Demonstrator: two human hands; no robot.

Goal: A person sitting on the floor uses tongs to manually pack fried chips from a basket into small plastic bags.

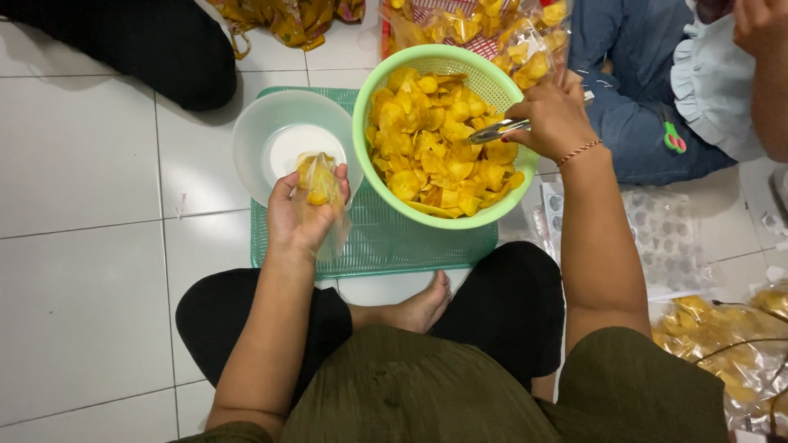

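Observation:
My left hand (300,215) holds a small clear plastic bag (318,184) with a few yellow chips inside, over the edge of a white bowl (256,134). My right hand (552,117) grips metal tongs (497,130), whose tips reach into a green basket (367,107) full of yellow chips (431,139). The basket and the bowl sit on a green mesh tray (394,242) on the white tiled floor.
Filled chip bags lie in a red basket (476,25) at the top and at the lower right (722,344). Another person in jeans (632,90) sits at the upper right. A sheet of stickers (657,230) lies right of my arm. My bare foot (419,308) rests below the tray.

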